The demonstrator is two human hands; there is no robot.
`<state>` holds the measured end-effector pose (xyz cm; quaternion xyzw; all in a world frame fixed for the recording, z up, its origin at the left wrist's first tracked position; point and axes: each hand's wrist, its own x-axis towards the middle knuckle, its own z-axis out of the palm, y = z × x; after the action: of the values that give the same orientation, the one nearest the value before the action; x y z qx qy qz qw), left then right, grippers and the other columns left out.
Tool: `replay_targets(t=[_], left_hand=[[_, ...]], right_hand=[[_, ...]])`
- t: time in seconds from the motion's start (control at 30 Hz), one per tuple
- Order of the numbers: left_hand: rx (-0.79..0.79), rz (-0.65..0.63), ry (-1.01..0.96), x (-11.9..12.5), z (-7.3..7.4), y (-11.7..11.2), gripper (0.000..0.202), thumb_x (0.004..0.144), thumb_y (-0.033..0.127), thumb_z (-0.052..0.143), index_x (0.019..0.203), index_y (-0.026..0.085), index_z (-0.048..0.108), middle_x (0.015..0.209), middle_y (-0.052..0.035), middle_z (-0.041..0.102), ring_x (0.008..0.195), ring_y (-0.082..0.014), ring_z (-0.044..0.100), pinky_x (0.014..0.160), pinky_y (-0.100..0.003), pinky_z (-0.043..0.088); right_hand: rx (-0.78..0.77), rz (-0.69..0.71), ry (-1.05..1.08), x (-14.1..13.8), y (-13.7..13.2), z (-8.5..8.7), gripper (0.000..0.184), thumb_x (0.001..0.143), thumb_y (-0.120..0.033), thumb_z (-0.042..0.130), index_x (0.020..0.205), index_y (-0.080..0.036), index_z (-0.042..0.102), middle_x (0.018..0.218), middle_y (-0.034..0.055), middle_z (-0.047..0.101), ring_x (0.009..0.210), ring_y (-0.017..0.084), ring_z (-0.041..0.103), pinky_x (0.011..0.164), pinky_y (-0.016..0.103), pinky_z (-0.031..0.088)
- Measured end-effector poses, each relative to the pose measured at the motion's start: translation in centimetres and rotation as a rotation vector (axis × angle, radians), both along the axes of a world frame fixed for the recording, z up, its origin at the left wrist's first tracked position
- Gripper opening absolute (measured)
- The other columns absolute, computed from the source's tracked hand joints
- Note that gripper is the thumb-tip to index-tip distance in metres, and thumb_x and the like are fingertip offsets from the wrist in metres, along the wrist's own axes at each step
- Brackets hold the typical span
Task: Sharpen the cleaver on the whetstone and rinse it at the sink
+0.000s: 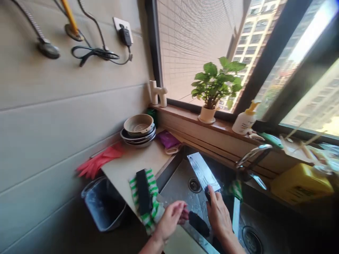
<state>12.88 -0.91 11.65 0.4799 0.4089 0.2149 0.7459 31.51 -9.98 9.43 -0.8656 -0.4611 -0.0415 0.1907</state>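
My right hand (218, 215) is shut on the black handle of a wide steel cleaver (203, 171), whose wet blade stands up over the stainless steel sink (180, 183). My left hand (169, 220) hangs over the sink's near edge with its fingers curled, holding nothing I can see. Its fingertips are close to a dark, elongated object (198, 224) lying in the sink, partly hidden by my hands. A black scrubbing pad (143, 192) rests on a green-and-white striped cloth (147, 211) on the counter to the left.
A tap (254, 153) arches over the sink from the back, and a second drain (251, 240) lies to the right. A stack of plates with a colander (137, 128), pink rubber gloves (100, 161), a bin (104, 204) and a yellow box (300, 183) surround it.
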Motion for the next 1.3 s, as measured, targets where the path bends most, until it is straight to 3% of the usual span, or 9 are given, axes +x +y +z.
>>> replay_targets(t=[0.1,0.17,0.33,0.5,0.67,0.87,1.0,1.13,1.3], left_hand=[[0.120,0.072,0.020,1.2,0.3,0.1,0.068,0.070,0.081,0.059,0.094,0.018,0.067,0.092,-0.0091,0.071,0.088,-0.0240,0.067,0.080,-0.034,0.054],[0.192,0.249,0.115,0.4,0.0,0.7,0.058,0.075,0.076,0.056,0.085,0.020,0.064,0.089,-0.0086,0.070,0.093,-0.0259,0.065,0.087,-0.036,0.051],[0.052,0.671,0.172,-7.1,-1.8,2.0,0.055,0.073,0.075,0.058,0.080,0.021,0.058,0.075,-0.0048,0.066,0.079,-0.0242,0.066,0.073,-0.036,0.053],[-0.096,0.648,0.133,-12.4,-4.2,2.4,0.063,0.068,0.083,0.056,0.079,0.021,0.053,0.053,0.0049,0.054,0.038,-0.0125,0.049,0.038,-0.024,0.039],[-0.098,0.662,0.150,-11.5,-6.7,3.4,0.070,0.062,0.091,0.051,0.076,0.022,0.049,0.045,0.0070,0.048,0.031,-0.0108,0.042,0.032,-0.022,0.034],[-0.145,0.690,0.077,-11.6,-7.6,3.4,0.064,0.064,0.083,0.061,0.078,0.021,0.053,0.046,0.0073,0.049,0.033,-0.0105,0.045,0.034,-0.022,0.036],[-0.264,0.667,-0.093,-12.4,-7.4,1.9,0.066,0.055,0.069,0.081,0.094,0.022,0.056,0.056,0.0082,0.056,0.043,-0.0114,0.053,0.042,-0.023,0.046],[-0.272,0.648,-0.072,-13.2,-7.2,1.5,0.060,0.052,0.064,0.085,0.079,0.022,0.052,0.058,0.0085,0.056,0.043,-0.0082,0.050,0.041,-0.021,0.043],[-0.328,0.552,-0.080,-14.1,-6.5,2.1,0.058,0.050,0.051,0.091,0.083,0.023,0.054,0.061,0.0079,0.059,0.050,-0.0105,0.055,0.049,-0.023,0.048]], right_hand=[[0.139,0.183,0.110,-5.8,2.7,-1.5,0.055,0.086,-0.010,0.037,0.138,-0.026,0.044,0.099,0.0094,0.065,0.076,0.024,0.068,0.066,0.033,0.055],[0.243,0.360,0.196,-9.8,3.9,-2.2,0.058,0.086,-0.010,0.037,0.141,-0.025,0.041,0.105,0.0117,0.066,0.090,0.027,0.069,0.077,0.037,0.058],[0.241,0.827,0.417,-14.0,5.6,-0.8,0.052,0.087,-0.023,0.053,0.138,-0.024,0.049,0.122,0.0129,0.066,0.107,0.028,0.067,0.089,0.039,0.058],[0.281,0.831,0.265,-14.0,13.3,0.7,0.041,0.097,-0.032,0.046,0.134,-0.016,0.054,0.134,0.0182,0.059,0.125,0.030,0.057,0.102,0.046,0.050],[0.161,1.026,0.095,-19.0,21.6,-2.6,0.048,0.092,-0.023,0.048,0.139,-0.009,0.049,0.147,0.0216,0.048,0.143,0.035,0.033,0.112,0.055,0.036],[0.014,1.075,0.139,-22.1,24.5,-3.9,0.051,0.089,-0.022,0.055,0.137,-0.006,0.050,0.148,0.0254,0.045,0.142,0.037,0.034,0.112,0.057,0.035],[0.206,0.901,0.353,-18.2,21.9,-2.6,0.043,0.096,-0.029,0.044,0.136,-0.016,0.051,0.143,0.0180,0.052,0.134,0.027,0.048,0.105,0.043,0.046],[0.215,0.180,0.477,-6.8,15.0,-1.2,0.041,0.092,-0.052,0.041,0.107,-0.021,0.064,0.097,0.0077,0.070,0.080,0.020,0.067,0.072,0.031,0.056],[0.245,-0.574,0.218,11.1,2.8,2.4,0.060,0.087,-0.050,0.032,0.115,-0.004,0.057,0.114,0.0321,0.058,0.117,0.045,0.051,0.097,0.061,0.038]])
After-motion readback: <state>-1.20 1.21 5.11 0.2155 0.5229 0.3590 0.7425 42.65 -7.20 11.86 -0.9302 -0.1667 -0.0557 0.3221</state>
